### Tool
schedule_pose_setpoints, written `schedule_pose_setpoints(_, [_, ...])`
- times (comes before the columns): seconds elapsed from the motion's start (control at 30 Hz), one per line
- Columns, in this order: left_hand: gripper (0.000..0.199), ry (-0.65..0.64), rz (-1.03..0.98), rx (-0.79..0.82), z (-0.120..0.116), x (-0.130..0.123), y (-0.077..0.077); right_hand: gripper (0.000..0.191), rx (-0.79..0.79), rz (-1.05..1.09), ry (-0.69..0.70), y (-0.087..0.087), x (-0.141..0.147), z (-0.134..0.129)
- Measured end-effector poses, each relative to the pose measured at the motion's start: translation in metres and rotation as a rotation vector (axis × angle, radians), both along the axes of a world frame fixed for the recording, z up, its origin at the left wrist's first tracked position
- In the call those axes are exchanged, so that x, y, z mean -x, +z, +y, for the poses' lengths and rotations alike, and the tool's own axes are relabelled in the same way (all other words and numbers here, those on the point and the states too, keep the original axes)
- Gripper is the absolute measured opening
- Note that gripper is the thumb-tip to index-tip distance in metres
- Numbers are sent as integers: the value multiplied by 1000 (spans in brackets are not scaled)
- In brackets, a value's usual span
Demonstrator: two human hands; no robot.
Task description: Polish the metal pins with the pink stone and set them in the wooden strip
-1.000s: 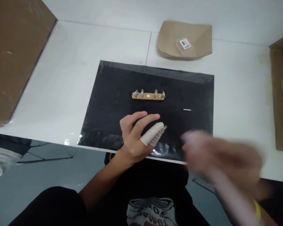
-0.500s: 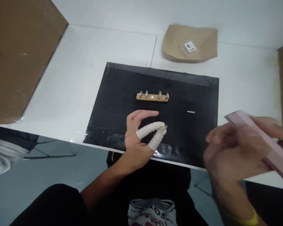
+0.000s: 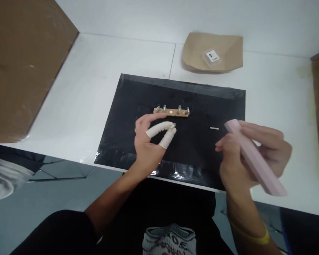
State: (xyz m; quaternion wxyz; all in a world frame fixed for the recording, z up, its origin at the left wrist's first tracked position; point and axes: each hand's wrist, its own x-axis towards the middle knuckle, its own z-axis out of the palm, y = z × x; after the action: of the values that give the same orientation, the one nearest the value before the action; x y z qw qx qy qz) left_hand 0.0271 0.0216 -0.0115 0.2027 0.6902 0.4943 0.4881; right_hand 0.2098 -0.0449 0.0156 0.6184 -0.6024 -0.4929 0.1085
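Observation:
My left hand (image 3: pixel 150 140) wears white finger cots on thumb and index finger, pinched together on a small clear piece (image 3: pixel 173 125) whose kind is too small to tell. Just beyond it lies a narrow tan strip (image 3: pixel 174 112) with several clear upright pieces and a white dot on it; another finger of this hand reaches its near edge. On the right, my right hand (image 3: pixel 241 163) is closed around a long pale pink bar (image 3: pixel 255 157) with flat faces, held tilted above the mat's right edge. A short thin pale rod (image 3: pixel 214 128) lies between the hands.
A black mat (image 3: pixel 138 92) covers part of the white table (image 3: pixel 90 53). Behind it stands a brown paper tray (image 3: pixel 230 46) holding a small clear labelled box (image 3: pixel 212 56). Brown cardboard panels (image 3: pixel 23 71) border the left and right. Grey fabric shows at the lower left.
My left hand has moved away from me and slightly left, nearer the tan strip, with the clear piece. My right hand has brought the pink bar leftward, towards the mat.

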Motion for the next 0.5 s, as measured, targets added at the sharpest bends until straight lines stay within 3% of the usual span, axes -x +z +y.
schedule_pose_setpoints(0.07, [5, -34, 93, 10, 20, 7, -5, 25, -41, 20, -85, -3, -4, 5])
schedule_pose_setpoints(0.23, [8, -62, 246, 19, 59, 13, -12, 11, 141, 66, 33, -27, 0, -5])
schedule_pose_setpoints(0.5, [12, -74, 352, -4, 74, 7, -15, 15, 200, 250, 140, -39, 12, -13])
